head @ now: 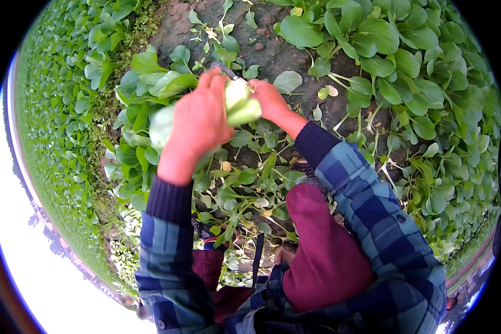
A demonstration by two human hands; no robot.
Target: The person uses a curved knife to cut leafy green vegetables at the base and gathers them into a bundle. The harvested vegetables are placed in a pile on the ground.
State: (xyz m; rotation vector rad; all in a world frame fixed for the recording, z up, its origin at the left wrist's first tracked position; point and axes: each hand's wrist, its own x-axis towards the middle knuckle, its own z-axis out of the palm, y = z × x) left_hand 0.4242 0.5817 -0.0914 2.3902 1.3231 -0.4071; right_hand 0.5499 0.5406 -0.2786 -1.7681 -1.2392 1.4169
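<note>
My left hand (198, 119) is closed around a leafy green plant that looks like bok choy (244, 109), slightly blurred. Its pale stem end points right, towards my other hand, and its leaves stick out to the left below my wrist side. My right hand (270, 99) grips a small knife (226, 70) whose blade angles up and left, just beyond the pale stems. Whether the blade touches the stems cannot be made out. Part of the knife's handle is hidden in my fingers.
Dense bok choy plants (384, 46) grow along the right, and more leafy rows (62, 121) fill the left. Brown soil (263, 48) with scattered leaves lies ahead. Loose leaves and small plants (238, 196) cover the ground before my bent knee (311, 208).
</note>
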